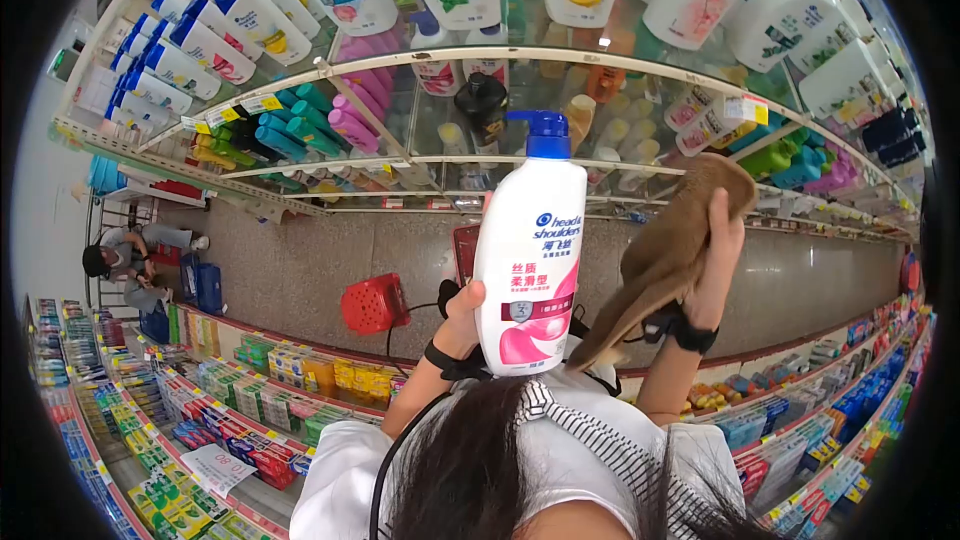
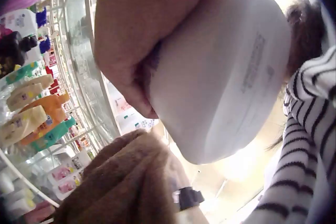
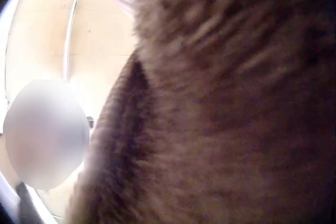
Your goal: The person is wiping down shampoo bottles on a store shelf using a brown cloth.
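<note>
Shampoo bottle (image 1: 530, 275) is held up in front of the shelf (image 1: 600, 55), clear of its front edge, with its long axis running from the base near the person's chest to the blue pump (image 1: 544, 135) at the shelf end, leaning slightly to the right at the top. The left hand (image 1: 462, 320) is the nearer one: its fingers curl round the side and back of the bottle, its thumb on the near side. The relation that seems to matter most is sideways: the brown cloth (image 1: 665, 250) lies just to the right of the bottle, its lower tip close to the base; whether the two touch, I cannot tell. The right hand (image 1: 715, 265) grips that cloth, a digit showing against its face and the rest partly hidden by the folds.

Only the head view shows the printed front label and the pump. From the left wrist, small dark printing appears on a plain white part of the bottle, with the bent fingers alongside. The right wrist view is mostly furry cloth, and the bottle cannot be made out there.
</note>
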A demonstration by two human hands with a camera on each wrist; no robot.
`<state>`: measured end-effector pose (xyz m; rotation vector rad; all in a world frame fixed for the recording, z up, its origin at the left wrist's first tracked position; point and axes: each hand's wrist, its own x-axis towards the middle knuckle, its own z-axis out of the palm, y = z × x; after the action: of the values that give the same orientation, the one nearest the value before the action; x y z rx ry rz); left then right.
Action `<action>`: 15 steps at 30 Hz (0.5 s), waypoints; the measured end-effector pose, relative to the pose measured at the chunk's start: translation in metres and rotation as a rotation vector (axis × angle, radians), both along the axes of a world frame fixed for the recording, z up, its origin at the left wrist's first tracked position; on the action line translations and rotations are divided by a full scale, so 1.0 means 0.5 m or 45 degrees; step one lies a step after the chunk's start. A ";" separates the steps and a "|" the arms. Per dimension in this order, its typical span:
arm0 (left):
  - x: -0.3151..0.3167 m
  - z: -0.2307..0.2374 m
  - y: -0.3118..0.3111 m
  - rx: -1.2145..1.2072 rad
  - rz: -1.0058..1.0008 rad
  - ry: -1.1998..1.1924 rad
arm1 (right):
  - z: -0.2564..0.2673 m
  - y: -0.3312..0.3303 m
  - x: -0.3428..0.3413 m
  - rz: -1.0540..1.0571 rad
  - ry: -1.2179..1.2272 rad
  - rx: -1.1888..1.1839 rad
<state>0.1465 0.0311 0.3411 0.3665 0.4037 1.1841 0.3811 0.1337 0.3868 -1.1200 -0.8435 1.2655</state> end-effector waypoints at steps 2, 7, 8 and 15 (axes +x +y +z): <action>-0.003 -0.031 -0.015 -0.015 -0.031 0.021 | 0.026 -0.070 -0.028 -0.188 0.087 0.090; 0.007 -0.030 -0.046 -0.053 -0.164 -0.017 | 0.037 -0.119 -0.078 0.124 -0.599 0.807; 0.006 -0.038 -0.058 -0.054 -0.163 -0.016 | 0.038 -0.124 -0.087 0.296 -0.852 1.008; 0.027 -0.036 -0.062 0.195 0.025 0.323 | 0.061 -0.112 -0.133 0.830 -0.948 1.237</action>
<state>0.1599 0.0002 0.3233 0.6507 0.5386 1.1951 0.3147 0.0775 0.4175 -0.4711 -2.2145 0.6815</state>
